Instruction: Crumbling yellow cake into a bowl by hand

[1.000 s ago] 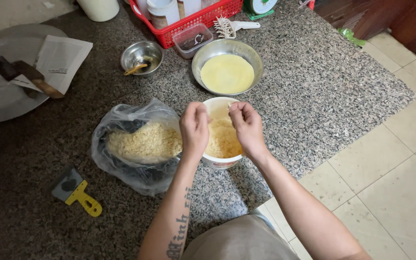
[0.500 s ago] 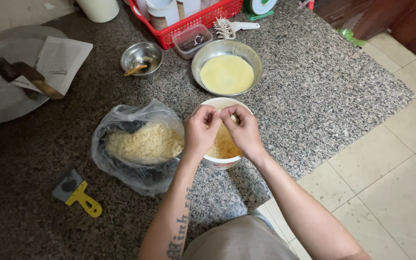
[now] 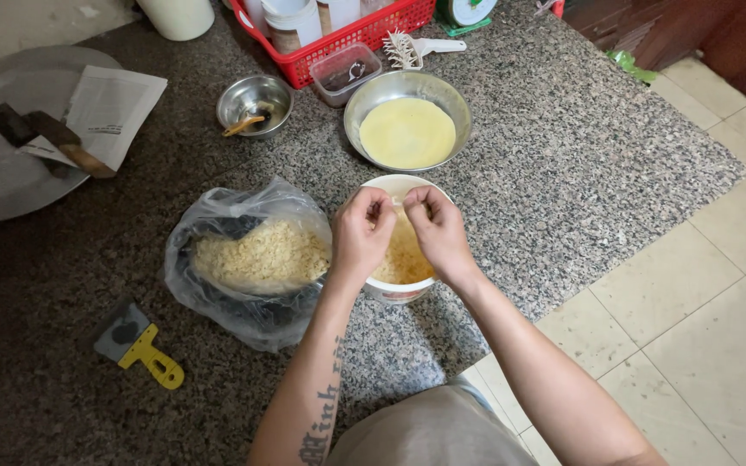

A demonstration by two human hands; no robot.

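Hands meet over the white bowl point(image 3: 397, 289) at the counter's middle, left hand point(image 3: 363, 235) and right hand point(image 3: 436, 231) both pinched, fingertips nipping a small pale piece point(image 3: 396, 201) between them above the yellowish crumbs inside. Just left of the bowl, touching the left wrist, sits a clear plastic bag point(image 3: 248, 259) of pale crumbs, with a yellow-handled scraper point(image 3: 142, 347) near it on the speckled granite counter point(image 3: 563, 173). Beyond the bowl stands a metal bowl of yellow batter point(image 3: 407, 129), with a small steel bowl point(image 3: 255, 103) and red basket point(image 3: 347, 39) further back.
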